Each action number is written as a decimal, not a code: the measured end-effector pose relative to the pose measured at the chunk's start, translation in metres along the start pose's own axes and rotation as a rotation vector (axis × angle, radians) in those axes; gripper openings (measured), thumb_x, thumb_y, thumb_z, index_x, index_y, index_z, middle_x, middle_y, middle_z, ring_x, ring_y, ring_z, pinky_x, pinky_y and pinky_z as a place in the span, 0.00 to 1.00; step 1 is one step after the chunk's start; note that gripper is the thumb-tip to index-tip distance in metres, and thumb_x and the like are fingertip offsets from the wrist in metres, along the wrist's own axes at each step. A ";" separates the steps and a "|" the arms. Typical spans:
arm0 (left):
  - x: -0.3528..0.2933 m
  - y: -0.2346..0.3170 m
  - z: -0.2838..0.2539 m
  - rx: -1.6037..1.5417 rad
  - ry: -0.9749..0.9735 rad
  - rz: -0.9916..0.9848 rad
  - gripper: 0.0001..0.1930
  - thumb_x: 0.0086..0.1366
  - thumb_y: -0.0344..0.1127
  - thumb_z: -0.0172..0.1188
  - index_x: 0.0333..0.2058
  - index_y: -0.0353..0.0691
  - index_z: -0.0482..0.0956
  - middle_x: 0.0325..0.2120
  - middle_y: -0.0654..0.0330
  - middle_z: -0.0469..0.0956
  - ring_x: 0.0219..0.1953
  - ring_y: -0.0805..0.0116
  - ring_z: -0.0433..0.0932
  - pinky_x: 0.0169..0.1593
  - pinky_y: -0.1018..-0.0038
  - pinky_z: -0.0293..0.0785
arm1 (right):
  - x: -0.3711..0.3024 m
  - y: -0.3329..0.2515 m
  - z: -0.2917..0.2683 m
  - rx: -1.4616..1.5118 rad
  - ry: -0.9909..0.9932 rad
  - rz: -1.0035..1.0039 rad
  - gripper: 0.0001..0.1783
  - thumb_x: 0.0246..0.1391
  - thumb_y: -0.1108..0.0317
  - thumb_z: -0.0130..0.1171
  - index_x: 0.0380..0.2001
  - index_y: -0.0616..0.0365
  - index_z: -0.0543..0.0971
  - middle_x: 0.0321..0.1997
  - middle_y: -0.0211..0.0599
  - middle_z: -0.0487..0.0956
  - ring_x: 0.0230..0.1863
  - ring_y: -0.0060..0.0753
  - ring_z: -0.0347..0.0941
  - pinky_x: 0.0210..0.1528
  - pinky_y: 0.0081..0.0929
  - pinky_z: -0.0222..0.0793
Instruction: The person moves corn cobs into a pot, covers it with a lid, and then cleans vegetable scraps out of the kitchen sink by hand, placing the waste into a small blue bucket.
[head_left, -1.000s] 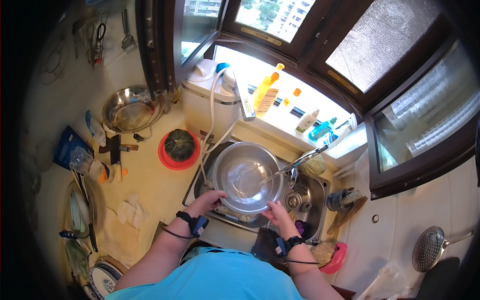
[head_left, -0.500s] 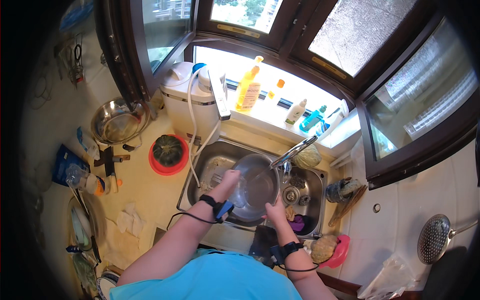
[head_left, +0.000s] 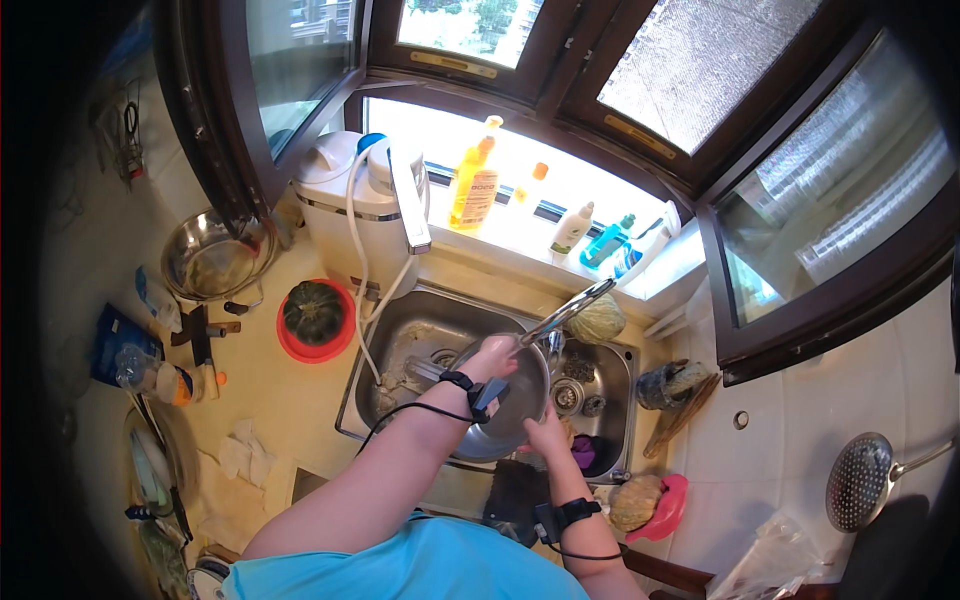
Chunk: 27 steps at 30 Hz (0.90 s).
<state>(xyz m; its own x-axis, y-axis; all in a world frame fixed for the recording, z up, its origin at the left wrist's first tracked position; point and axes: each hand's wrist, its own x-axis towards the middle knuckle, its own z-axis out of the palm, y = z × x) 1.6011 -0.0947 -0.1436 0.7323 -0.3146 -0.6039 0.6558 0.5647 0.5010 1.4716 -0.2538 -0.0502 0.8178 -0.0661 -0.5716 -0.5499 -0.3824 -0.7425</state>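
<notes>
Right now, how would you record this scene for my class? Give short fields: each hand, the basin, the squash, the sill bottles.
Left hand: over the metal basin, close to the faucet; contact with the faucet unclear
Right hand: holding the basin's near right rim
Basin: round, grey, over the steel sink
Squash: dark green squash, in a red dish left of the sink
Sill bottles: yellow bottle, white bottle and teal bottle, all upright
</notes>
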 end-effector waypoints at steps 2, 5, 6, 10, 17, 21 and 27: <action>-0.002 0.001 0.000 0.336 -0.038 0.174 0.08 0.60 0.39 0.53 0.32 0.40 0.74 0.26 0.59 0.74 0.27 0.59 0.73 0.34 0.64 0.73 | 0.000 0.000 0.003 0.031 -0.017 0.037 0.46 0.46 0.72 0.53 0.67 0.46 0.46 0.50 0.49 0.73 0.35 0.45 0.79 0.26 0.36 0.80; -0.012 0.010 0.003 1.074 -0.083 0.604 0.13 0.59 0.41 0.50 0.31 0.37 0.76 0.27 0.50 0.78 0.30 0.51 0.76 0.36 0.61 0.72 | 0.005 0.002 0.008 0.056 -0.045 0.083 0.44 0.47 0.72 0.53 0.67 0.46 0.47 0.52 0.48 0.72 0.37 0.45 0.78 0.25 0.37 0.80; -0.020 0.013 0.007 1.308 -0.077 0.512 0.15 0.59 0.43 0.51 0.34 0.36 0.77 0.30 0.48 0.78 0.33 0.51 0.77 0.37 0.62 0.72 | 0.008 0.004 0.007 0.050 -0.051 0.090 0.44 0.48 0.72 0.53 0.67 0.46 0.47 0.53 0.48 0.71 0.38 0.46 0.78 0.25 0.37 0.80; -0.053 0.023 -0.009 1.481 -0.148 0.207 0.19 0.58 0.46 0.55 0.37 0.35 0.79 0.35 0.46 0.79 0.38 0.50 0.78 0.41 0.62 0.73 | 0.013 0.005 0.011 0.017 -0.022 0.049 0.40 0.49 0.71 0.52 0.65 0.49 0.50 0.47 0.50 0.74 0.32 0.44 0.79 0.23 0.34 0.79; -0.091 -0.004 -0.129 0.967 0.069 0.252 0.18 0.54 0.44 0.57 0.29 0.29 0.78 0.19 0.58 0.74 0.22 0.69 0.70 0.28 0.72 0.66 | 0.027 0.016 0.016 0.038 -0.233 0.286 0.20 0.53 0.61 0.47 0.44 0.66 0.67 0.31 0.49 0.78 0.21 0.36 0.78 0.17 0.23 0.74; -0.165 0.004 -0.125 0.761 0.143 0.280 0.16 0.55 0.43 0.57 0.31 0.32 0.77 0.22 0.62 0.75 0.24 0.71 0.71 0.30 0.73 0.66 | 0.017 0.026 0.011 0.249 -0.299 0.480 0.21 0.54 0.59 0.44 0.41 0.69 0.70 0.37 0.60 0.79 0.16 0.26 0.71 0.17 0.16 0.71; -0.242 0.054 -0.103 0.527 0.244 0.133 0.14 0.58 0.49 0.59 0.30 0.44 0.74 0.25 0.66 0.74 0.28 0.76 0.70 0.35 0.79 0.65 | 0.031 0.068 0.009 0.527 -0.631 0.694 0.14 0.52 0.63 0.47 0.38 0.62 0.68 0.31 0.51 0.79 0.23 0.31 0.75 0.19 0.14 0.69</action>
<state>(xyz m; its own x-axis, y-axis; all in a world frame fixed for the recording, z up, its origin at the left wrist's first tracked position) 1.4401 0.0903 -0.0343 0.7918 -0.0472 -0.6089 0.6099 0.1131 0.7843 1.4579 -0.2737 -0.1214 0.1469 0.4298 -0.8909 -0.9874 0.0108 -0.1576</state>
